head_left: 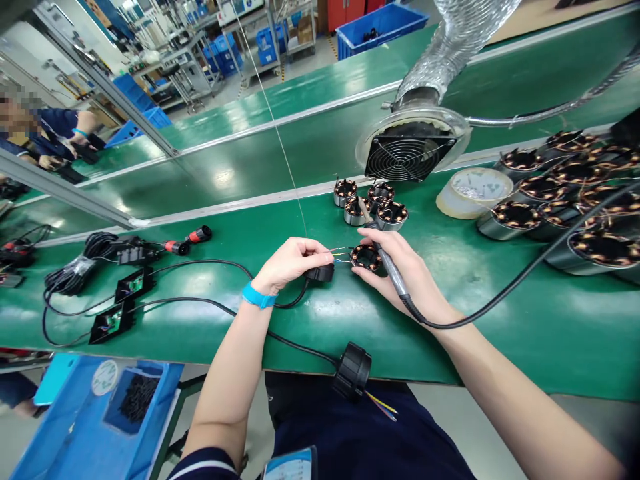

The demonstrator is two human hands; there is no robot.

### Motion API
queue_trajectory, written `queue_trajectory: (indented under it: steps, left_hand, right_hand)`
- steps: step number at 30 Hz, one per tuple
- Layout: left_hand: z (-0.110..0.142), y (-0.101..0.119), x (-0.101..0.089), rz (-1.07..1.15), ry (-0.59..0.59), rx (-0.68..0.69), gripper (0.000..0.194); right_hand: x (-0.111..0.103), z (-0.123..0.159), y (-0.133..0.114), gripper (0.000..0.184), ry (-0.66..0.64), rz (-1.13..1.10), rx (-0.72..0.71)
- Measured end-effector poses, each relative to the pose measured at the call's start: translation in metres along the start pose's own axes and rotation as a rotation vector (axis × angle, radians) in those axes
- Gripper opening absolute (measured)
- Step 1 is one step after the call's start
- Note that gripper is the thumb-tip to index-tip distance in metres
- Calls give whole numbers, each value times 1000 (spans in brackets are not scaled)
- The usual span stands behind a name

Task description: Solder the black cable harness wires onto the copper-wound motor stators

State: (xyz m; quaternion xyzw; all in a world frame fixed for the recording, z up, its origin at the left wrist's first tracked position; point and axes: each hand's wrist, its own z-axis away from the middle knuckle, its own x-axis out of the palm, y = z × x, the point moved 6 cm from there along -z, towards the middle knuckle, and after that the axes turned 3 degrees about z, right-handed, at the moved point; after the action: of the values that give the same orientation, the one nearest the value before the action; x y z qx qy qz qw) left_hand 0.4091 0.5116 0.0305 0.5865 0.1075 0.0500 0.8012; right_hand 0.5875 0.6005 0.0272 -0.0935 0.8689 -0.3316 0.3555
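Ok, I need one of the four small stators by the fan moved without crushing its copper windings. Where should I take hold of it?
Grip the nearest stator by its bare metal outer wall, fingers on opposite sides, probably coming from above and the near side. It stands upright with the copper windings facing up inside, and the other three stators crowd its far and left sides.

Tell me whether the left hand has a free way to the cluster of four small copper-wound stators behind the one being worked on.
Probably yes, but not as it stands: the left hand is pinching a black connector. The green belt up to the four copper-wound stators looks bare.
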Motion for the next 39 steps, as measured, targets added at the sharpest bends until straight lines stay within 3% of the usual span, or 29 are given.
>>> queue_trajectory:
  steps: [3, 9, 12, 29, 39]
  left_hand:
    - [1, 2, -3, -99, 6, 34, 41]
    - [3, 5, -4, -217, 30, 82, 36]
    - [3, 4, -2, -205, 24, 72, 37]
    - [3, 2, 0, -171, 11, 51, 30]
    - [3, 3, 0, -136, 5, 37, 36]
  right_hand:
    - [-6, -3, -5, 64, 40, -26, -26]
    - [-32, 4, -14, 21, 360, -222, 157]
    - [-34, 8, -18, 25, 424, -375, 183]
    - [-23, 6, -20, 27, 334, -443, 219]
    - [-34, 13, -21, 25, 496, -386, 215]
